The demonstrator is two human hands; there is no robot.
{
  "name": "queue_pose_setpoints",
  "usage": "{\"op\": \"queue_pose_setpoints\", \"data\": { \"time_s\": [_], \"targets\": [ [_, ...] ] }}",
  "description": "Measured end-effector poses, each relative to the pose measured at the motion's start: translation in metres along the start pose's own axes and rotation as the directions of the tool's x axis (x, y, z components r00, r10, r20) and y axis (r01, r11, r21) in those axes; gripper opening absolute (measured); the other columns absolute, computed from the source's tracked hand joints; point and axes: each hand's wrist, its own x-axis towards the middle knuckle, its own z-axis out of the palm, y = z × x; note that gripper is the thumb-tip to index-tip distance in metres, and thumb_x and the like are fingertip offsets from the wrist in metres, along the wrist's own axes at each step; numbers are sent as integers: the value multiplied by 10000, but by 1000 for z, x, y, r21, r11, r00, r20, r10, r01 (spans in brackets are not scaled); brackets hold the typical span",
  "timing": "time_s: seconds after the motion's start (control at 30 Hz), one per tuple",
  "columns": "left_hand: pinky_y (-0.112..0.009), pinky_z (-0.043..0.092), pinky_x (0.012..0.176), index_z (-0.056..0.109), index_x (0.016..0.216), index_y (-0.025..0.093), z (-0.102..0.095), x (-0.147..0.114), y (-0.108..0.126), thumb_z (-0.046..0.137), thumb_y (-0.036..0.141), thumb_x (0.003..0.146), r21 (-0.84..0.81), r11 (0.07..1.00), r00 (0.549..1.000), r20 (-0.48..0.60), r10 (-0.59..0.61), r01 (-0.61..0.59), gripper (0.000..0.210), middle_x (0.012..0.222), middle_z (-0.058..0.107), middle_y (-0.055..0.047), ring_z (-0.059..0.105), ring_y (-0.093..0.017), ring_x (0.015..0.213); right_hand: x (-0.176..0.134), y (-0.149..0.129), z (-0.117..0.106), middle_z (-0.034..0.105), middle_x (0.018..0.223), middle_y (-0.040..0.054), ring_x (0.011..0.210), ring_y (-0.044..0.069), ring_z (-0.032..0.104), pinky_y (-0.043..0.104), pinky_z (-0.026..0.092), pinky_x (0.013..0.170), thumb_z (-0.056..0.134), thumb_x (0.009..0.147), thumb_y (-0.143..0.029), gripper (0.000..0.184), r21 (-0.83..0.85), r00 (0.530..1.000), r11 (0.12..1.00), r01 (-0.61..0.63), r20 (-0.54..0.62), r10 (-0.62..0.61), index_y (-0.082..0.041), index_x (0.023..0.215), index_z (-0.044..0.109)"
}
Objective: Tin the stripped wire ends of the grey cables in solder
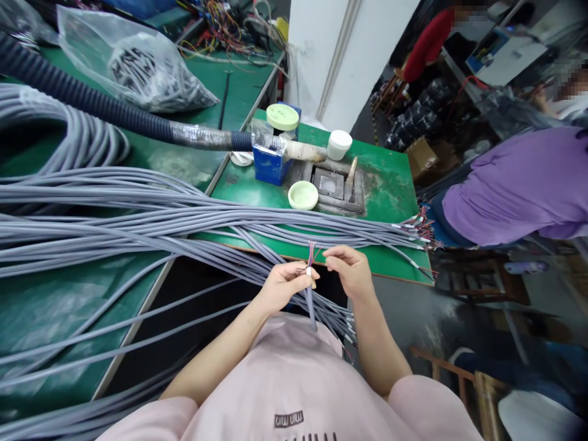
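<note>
In front of my chest, my left hand [290,283] is closed around the end of a grey cable [310,306]. Thin coloured wires [312,252], red and blue among them, fan upward out of the cable's stripped end. My right hand [351,269] is just right of these wires, its thumb and forefinger drawn together at the tip of a thin red wire that splays toward it. More grey cables [257,215] run in a thick bundle across the bench beyond my hands, their stripped ends [420,229] gathered at the right edge.
A soldering pot [331,184] sits in the green bench top [390,177], with a brush [351,174] on it. A black hose [151,125] ends at a blue box [271,165]. Round tubs, a white one [339,144] included, stand close by. A person in purple [519,190] is at right.
</note>
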Motion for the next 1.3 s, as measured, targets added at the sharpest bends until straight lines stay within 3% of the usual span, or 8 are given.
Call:
{"op": "queue_pose_setpoints", "data": {
  "time_s": [0.07, 0.23, 0.4, 0.8, 0.9, 1.03, 1.17, 1.3],
  "targets": [
    [-234, 410, 607, 720, 793, 133, 3, 0, 1, 761, 425, 710, 94, 995, 999, 23, 27, -29, 306, 694, 633, -31, 531, -103, 622, -3, -9, -5, 651, 633, -21, 557, 104, 525, 242, 440, 562, 745, 680, -258, 53, -65, 999, 997, 32, -10, -33, -217, 706, 723],
    [-224, 341, 566, 684, 738, 132, 12, 1, 2, 711, 417, 755, 303, 942, 989, 67, 128, -143, 287, 629, 542, 9, 412, -77, 571, -7, -29, -10, 662, 661, -5, 627, 130, 564, 270, 448, 646, 689, 747, -270, 103, -301, 992, 952, 55, 129, -17, -199, 674, 703],
    [-218, 309, 550, 654, 703, 134, 15, 1, 4, 682, 396, 778, 417, 891, 984, 106, 145, -177, 274, 589, 454, 39, 375, -70, 546, -3, -32, -9, 670, 666, 3, 668, 150, 595, 279, 451, 665, 688, 743, -314, 147, -389, 981, 919, 60, 195, 18, -194, 658, 685],
    [-212, 311, 550, 638, 700, 140, 12, 1, -1, 672, 405, 784, 449, 878, 986, 89, 141, -166, 280, 591, 455, 41, 372, -71, 549, -8, -34, -5, 652, 633, -4, 614, 138, 570, 274, 443, 636, 707, 733, -268, 148, -415, 993, 903, 109, 80, -83, -202, 606, 671],
    [-213, 333, 557, 666, 735, 136, 11, 1, 0, 673, 413, 786, 408, 898, 984, 131, 122, -166, 282, 632, 517, 18, 392, -72, 558, -6, -31, -11, 657, 637, -5, 613, 132, 569, 269, 452, 634, 704, 733, -268, 107, -340, 996, 939, 51, 85, -23, -204, 649, 695],
    [-217, 357, 558, 700, 776, 133, 9, -1, 2, 668, 463, 788, 368, 915, 975, 203, 94, -165, 332, 651, 539, 0, 420, -79, 569, 3, -18, -14, 637, 613, -15, 576, 116, 547, 256, 462, 604, 702, 725, -282, 86, -90, 989, 993, -70, 122, 81, -197, 711, 705],
    [-222, 376, 566, 709, 800, 131, 8, -3, 3, 669, 484, 789, 343, 927, 968, 239, 71, -152, 356, 671, 559, -14, 452, -87, 590, 10, -8, -8, 640, 609, -12, 554, 108, 532, 246, 454, 574, 770, 649, -300, 143, 48, 953, 980, -193, 248, 175, -181, 698, 707],
    [-232, 381, 578, 693, 754, 124, 8, -4, 5, 667, 503, 787, 318, 933, 961, 266, 81, -167, 381, 697, 614, -42, 480, -99, 611, 10, -8, -1, 620, 591, -8, 546, 104, 527, 242, 435, 561, 803, 637, -365, 217, 116, 920, 965, -233, 349, 180, -170, 668, 711]
  ]
}}
